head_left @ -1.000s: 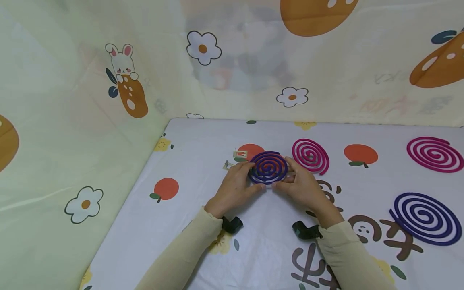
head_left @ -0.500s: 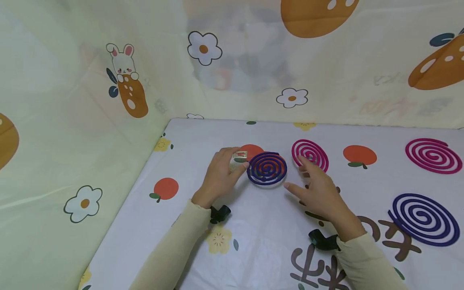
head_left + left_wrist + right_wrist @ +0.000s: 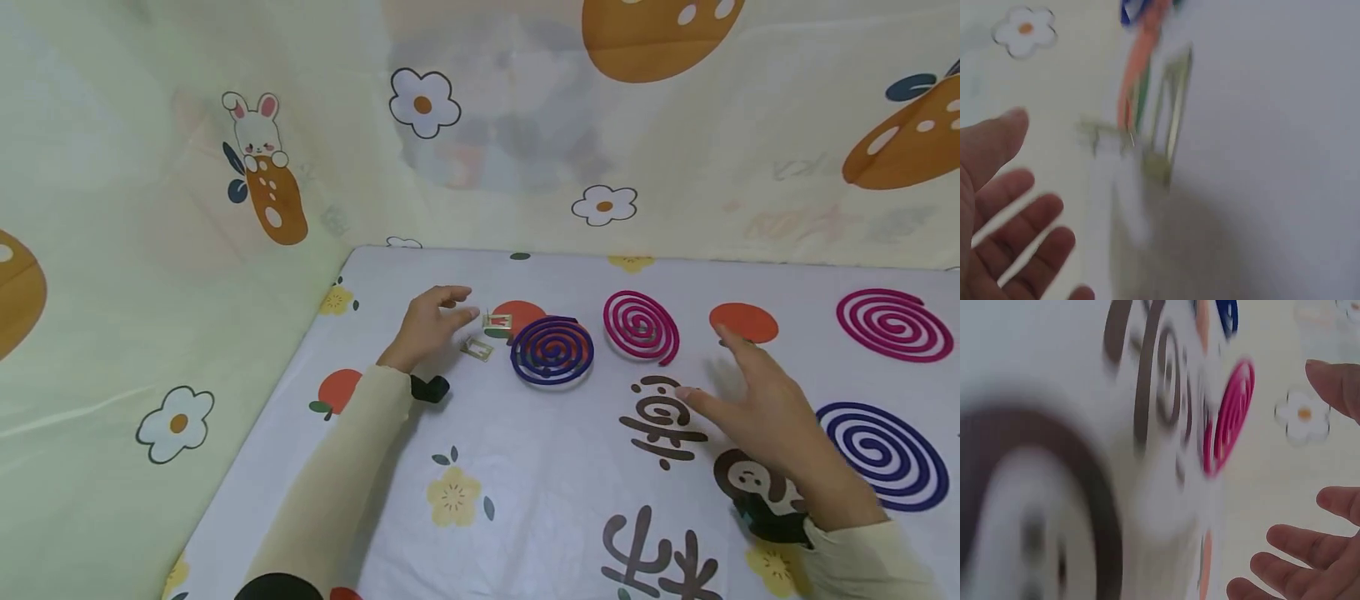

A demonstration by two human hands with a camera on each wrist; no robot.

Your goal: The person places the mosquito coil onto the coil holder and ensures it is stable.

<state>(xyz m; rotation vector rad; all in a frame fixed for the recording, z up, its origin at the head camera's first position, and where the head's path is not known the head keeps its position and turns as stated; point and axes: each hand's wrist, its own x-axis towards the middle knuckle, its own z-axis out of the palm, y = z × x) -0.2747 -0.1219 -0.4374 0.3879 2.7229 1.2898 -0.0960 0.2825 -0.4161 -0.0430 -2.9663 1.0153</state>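
A dark blue spiral mosquito coil [image 3: 552,350] sits mid-table, seemingly slightly raised. Just right of it is a pink mosquito coil [image 3: 641,327], also seen in the right wrist view. Two small metal coil stands [image 3: 477,348] lie left of the blue coil; they look blurred in the left wrist view. My left hand [image 3: 427,325] hovers left of these stands, fingers loosely extended and holding nothing. My right hand [image 3: 772,408] is spread with nothing in it, partly covering a larger blue mosquito coil [image 3: 888,454] at the right.
Another pink mosquito coil [image 3: 896,325] lies at the far right. The white tablecloth [image 3: 555,467] carries printed fruit, flowers and brown lettering. A patterned cream sheet [image 3: 510,167] rises behind the table and along its left side.
Both hands have let go of the middle blue coil and moved apart. The left went left and slightly away, uncovering a stand; the right swung right towards the larger blue coil.
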